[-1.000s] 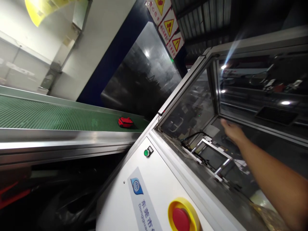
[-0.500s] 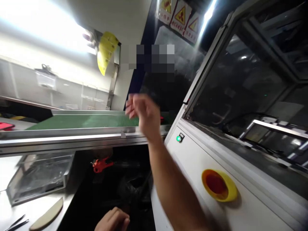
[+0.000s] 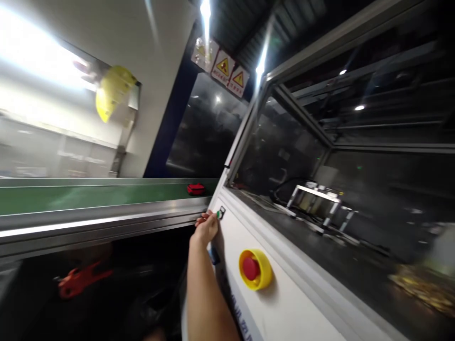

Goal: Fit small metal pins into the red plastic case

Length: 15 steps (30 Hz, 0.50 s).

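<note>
My right hand [image 3: 206,227] reaches up from the bottom middle of the view to the white machine panel [image 3: 284,312]. Its fingertips touch the small green button [image 3: 219,214] at the panel's upper left corner, and it holds nothing. Below and to the right of the hand sits a red emergency stop button in a yellow collar [image 3: 255,269]. My left hand is out of sight.
A green conveyor belt [image 3: 88,196] with a steel rail runs left of the machine and carries a small red item [image 3: 195,189]. Behind the machine's glass window [image 3: 284,151] stands a metal frame [image 3: 316,201]. An orange tool [image 3: 80,280] lies in the dark space under the belt.
My right hand came out of the machine's window area, swung left across the view, then came down onto the green button. The view turned left and back towards the machine.
</note>
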Available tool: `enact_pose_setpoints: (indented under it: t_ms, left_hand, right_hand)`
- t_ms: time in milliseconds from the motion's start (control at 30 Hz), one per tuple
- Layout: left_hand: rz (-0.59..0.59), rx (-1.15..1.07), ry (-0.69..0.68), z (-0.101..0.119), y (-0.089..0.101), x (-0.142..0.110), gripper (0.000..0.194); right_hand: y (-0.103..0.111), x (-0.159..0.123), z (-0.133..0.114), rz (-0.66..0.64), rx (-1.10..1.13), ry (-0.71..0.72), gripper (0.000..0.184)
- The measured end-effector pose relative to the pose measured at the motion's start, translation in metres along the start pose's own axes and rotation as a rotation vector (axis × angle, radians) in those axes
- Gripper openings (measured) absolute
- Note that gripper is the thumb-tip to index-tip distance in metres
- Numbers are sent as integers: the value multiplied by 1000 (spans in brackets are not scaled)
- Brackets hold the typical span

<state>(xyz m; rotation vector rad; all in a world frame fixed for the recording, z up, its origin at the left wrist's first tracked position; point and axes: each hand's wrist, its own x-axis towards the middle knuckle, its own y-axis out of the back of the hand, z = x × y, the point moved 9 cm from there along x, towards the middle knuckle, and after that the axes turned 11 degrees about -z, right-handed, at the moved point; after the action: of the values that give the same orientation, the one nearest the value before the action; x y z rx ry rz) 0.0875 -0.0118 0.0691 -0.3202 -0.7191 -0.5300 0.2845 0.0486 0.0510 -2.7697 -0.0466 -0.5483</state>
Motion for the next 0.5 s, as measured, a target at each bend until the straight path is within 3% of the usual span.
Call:
enact_pose_setpoints:
  t_ms: [100,167,267,367,433,500]
  left_hand:
    - [30,-161,-83,-4,70,49,29]
    - [90,-227,-137,-9,121,68,31]
    - [147,-292,-169,-27,166,83,40]
    - [120,-336,-154,-39,162,94,34]
    - [59,-337,-117,-37,134,94,28]
    - [1,-294,-70,-24,92,78,34]
  right_hand:
    - [-6,3,-8,-43,-86,59,31]
    - [-12,4,-8,-64,-131,68,32]
    - [-12,5,-6,-80,-194,55,30]
    - [2,13,-9,-65,-268,44,30]
    - [11,18,-12,-53,-315,38,30]
    - [9,19,-11,-59,-347,23,32]
